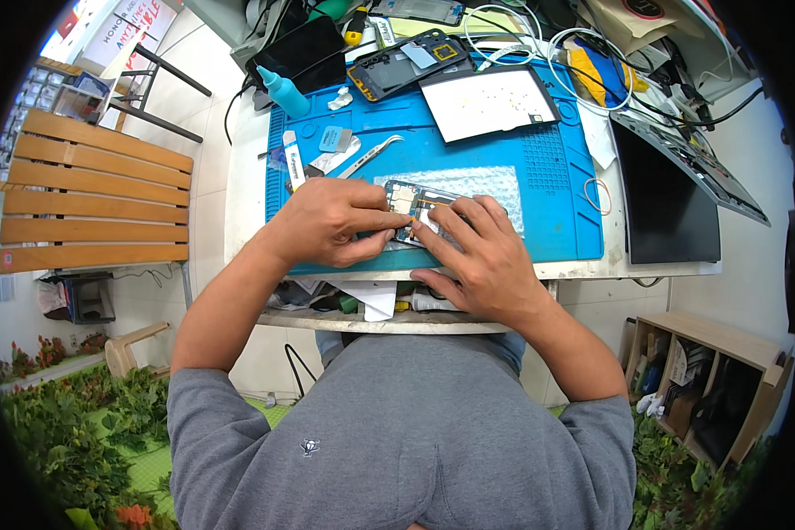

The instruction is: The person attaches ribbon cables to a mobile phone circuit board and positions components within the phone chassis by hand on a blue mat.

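An opened phone [406,196] lies at an angle near the front of the blue work mat [556,221], its circuit board and inner parts bare. My left hand [331,221] comes in over its left end, index finger stretched onto the inner parts and thumb close below; anything pinched there is too small to make out. My right hand [486,256] covers the phone's right part, its fingers curled over it and the index fingertip touching down beside the left one. Under the phone is a pale translucent sheet [490,181]. Tweezers [371,156] lie beyond my left hand.
A light-blue bottle [284,93] stands at the mat's far left. Farther back are a phone frame [406,64], a white board [490,102] and looped white cables [552,44]. Dark screen panels [667,203] lie on the right. A slatted wooden bench [97,190] stands left.
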Tool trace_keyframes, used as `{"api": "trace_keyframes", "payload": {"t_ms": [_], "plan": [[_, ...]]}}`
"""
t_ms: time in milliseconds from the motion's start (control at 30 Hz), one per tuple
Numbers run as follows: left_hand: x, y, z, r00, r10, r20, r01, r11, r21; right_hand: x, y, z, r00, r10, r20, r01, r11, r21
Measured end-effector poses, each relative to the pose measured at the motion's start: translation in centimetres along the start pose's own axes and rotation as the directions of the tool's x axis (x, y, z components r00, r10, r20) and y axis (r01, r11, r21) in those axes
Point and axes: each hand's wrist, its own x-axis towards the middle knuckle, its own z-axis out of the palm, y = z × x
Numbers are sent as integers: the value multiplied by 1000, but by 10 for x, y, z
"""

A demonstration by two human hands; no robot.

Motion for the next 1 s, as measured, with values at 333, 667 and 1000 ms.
{"api": "trace_keyframes", "payload": {"t_ms": [333, 667, 1000], "plan": [[-2, 0, 2, 1000, 30, -7, -30, 1000, -6, 1, -1, 2, 999, 8, -38, -8, 1000, 22], [4, 6, 2, 999, 46, -14, -46, 998, 45, 0, -3, 2, 1000, -5, -22, 5, 1000, -14], [15, 5, -6, 998, 39, 54, -40, 999, 23, 3, -6, 1, 1000, -2, -25, 2, 1000, -31]]}}
